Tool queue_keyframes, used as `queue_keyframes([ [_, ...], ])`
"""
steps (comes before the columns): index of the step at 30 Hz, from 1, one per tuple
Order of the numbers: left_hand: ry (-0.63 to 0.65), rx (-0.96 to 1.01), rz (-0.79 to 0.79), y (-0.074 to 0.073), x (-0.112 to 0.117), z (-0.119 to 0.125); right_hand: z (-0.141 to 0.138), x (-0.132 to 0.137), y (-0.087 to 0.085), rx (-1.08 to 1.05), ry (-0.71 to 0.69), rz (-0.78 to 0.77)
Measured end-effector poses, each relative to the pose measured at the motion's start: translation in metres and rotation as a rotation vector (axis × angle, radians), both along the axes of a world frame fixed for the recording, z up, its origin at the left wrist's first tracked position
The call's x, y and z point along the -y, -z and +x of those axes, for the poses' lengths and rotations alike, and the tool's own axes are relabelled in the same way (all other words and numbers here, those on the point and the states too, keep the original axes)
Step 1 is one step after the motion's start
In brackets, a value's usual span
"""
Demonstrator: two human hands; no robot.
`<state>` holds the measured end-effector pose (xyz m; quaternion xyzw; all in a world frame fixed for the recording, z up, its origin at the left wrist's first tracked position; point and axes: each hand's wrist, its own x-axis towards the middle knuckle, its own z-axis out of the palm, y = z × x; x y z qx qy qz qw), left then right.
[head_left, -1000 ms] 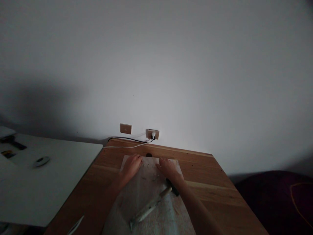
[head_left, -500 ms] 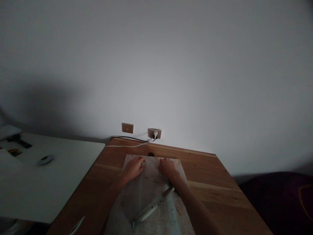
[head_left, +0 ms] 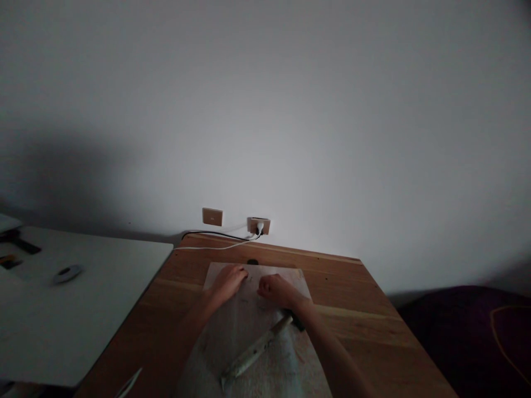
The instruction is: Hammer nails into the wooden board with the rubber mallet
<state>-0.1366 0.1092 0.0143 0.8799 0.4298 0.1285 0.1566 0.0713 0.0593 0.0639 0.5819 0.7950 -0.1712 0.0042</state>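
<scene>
Board [head_left: 240, 331] in place, flat on wooden desk [head_left: 373, 326], hammer-like tool [head_left: 253, 351] idle across it; I see left hand [head_left: 230, 280] and right hand [head_left: 277, 290] curled near its far edge, can't tell if pinching anything; too dim to judge what's finished or left

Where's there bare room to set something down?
Desk: the patch right of the board and right forearm, to the desk's right edge. White table: between the white object and the table's right edge. Crowded: the board, with left hand, right hand, tool; desk's back left, with cables.
</scene>
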Motion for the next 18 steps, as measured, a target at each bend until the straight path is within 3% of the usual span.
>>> queue_keyframes([
  [6, -0.044, -0.046, 0.078, -0.005, -0.005, 0.008, -0.011, -0.009, 0.005, 0.140, 0.173, 0.091],
  [10, -0.114, -0.028, 0.113, -0.013, -0.006, 0.012, -0.021, -0.015, 0.013, 0.198, 0.170, 0.080],
  [13, -0.074, -0.041, 0.024, -0.018, -0.001, 0.009, -0.025, -0.017, 0.016, 0.211, 0.153, 0.073],
  [18, -0.042, -0.081, -0.049, -0.011, 0.008, 0.002, -0.023, -0.017, 0.018, 0.185, 0.119, 0.070],
])
